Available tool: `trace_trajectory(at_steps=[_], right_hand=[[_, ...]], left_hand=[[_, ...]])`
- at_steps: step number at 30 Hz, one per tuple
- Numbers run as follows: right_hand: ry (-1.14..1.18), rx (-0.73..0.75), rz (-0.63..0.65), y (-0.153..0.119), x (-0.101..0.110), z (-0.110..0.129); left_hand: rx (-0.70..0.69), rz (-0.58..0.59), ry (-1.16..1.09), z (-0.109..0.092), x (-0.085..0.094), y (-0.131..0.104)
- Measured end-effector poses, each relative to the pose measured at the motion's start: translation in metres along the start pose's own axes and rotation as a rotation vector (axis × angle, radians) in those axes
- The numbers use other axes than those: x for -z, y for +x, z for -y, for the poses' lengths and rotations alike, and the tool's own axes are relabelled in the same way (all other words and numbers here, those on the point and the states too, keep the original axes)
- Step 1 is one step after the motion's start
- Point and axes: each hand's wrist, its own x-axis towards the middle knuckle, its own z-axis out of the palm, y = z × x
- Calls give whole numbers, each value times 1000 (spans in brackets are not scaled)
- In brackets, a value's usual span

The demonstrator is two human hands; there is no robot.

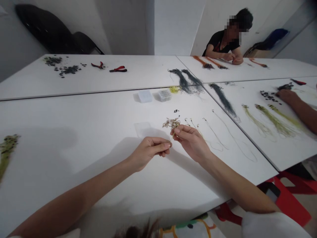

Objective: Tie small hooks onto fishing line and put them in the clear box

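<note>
Left hand (153,148): thumb and forefinger together, clamped on a thin line (171,140), above the table (104,115). Right hand (192,139): just beyond and beside the left, thumb and forefinger pressed together at the line's upper end; cannot tell whether a hook is pinched there too, the detail being too small. Line: short visible stretch between the two hands.

Hooks (170,122): loose heap, just beyond the right fingertips. Beads (176,111): small, black, scattered beyond the heap. Hooked strands (215,128): laid apart, to the right of the right hand. Lid (143,129): clear, flat, beyond the left hand. Boxes (145,96): two, side by side, farther back. Yellow beads (174,89): clustered beside the right-hand box. Dark bundles (182,79): two near the yellow beads, another (224,100) across the seam. Pliers (119,69): two pairs, far left. Co-worker (219,44): seated far right, hands together at orange bundles (203,62).
</note>
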Motion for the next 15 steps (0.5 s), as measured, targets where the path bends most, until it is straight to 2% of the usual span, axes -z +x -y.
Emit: trace_trajectory(at_steps=[9, 15], right_hand=[[6, 13, 33, 0, 0, -1], [32, 32, 33, -1, 1, 1]], left_hand=[[12, 17, 27, 0, 2, -1], [42, -27, 90, -6, 10, -2]])
